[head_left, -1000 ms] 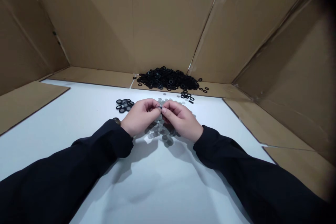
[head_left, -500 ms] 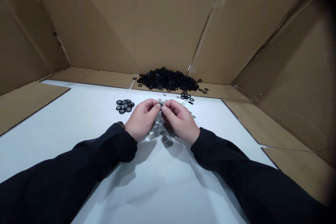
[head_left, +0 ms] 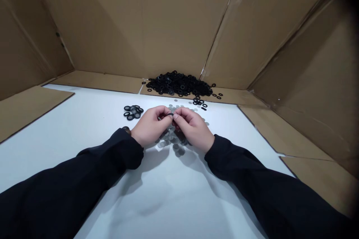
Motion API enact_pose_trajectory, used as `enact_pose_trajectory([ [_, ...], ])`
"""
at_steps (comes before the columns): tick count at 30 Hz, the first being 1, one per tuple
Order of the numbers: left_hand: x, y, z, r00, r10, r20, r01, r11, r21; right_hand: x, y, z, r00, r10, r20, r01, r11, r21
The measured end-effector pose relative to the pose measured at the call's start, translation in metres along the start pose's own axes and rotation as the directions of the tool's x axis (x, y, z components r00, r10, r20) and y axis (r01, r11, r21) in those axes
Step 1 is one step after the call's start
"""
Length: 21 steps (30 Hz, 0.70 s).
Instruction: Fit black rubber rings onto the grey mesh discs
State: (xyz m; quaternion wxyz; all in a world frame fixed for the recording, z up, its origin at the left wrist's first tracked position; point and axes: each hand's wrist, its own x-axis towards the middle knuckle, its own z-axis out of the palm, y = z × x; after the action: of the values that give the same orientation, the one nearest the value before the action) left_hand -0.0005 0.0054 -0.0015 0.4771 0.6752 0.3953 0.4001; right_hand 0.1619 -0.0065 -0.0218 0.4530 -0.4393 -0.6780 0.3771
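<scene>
Between the fingertips of both hands is a black rubber ring point(head_left: 170, 114), seen nearly edge-on and partly covered by the thumbs. My left hand point(head_left: 153, 125) pinches it from the left, my right hand point(head_left: 192, 127) from the right. Whether a disc sits inside the ring, I cannot tell. Below and behind the hands, small round grey mesh discs point(head_left: 178, 149) lie scattered on the white table. To the left of my left hand rests a small cluster of black rings with grey discs in their centres point(head_left: 134, 112).
A large heap of black rings point(head_left: 179, 84) lies at the back against the cardboard wall point(head_left: 174, 26). Several loose rings point(head_left: 198, 102) lie in front of its right side. Cardboard strips point(head_left: 280, 134) edge the white table point(head_left: 174, 201) on the left, back and right.
The ring between my fingers has tilted to a flatter angle, and my left thumb has shifted slightly. Both hands stay in almost the same place.
</scene>
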Motion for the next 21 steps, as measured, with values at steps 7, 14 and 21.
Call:
enact_pose_trajectory([
  [7, 0.0009, 0.0040, 0.0021, 0.992, -0.021, -0.126, 0.013, 0.998, -0.069, -0.0010, -0.0030, 0.0028, 0.998, -0.023, -0.059, 0.018, 0.996, -0.083],
  [14, 0.0048, 0.0035, -0.0026, 0.981, -0.023, -0.191, 0.006, 0.996, -0.088, -0.0016, 0.0031, 0.0030, 0.994, 0.002, -0.107, 0.001, 1.000, 0.022],
  [21, 0.0002, 0.0027, 0.0023, 0.994, -0.008, -0.114, 0.004, 0.999, -0.036, -0.0013, -0.0033, 0.0045, 0.994, -0.048, -0.102, 0.039, 0.996, -0.086],
])
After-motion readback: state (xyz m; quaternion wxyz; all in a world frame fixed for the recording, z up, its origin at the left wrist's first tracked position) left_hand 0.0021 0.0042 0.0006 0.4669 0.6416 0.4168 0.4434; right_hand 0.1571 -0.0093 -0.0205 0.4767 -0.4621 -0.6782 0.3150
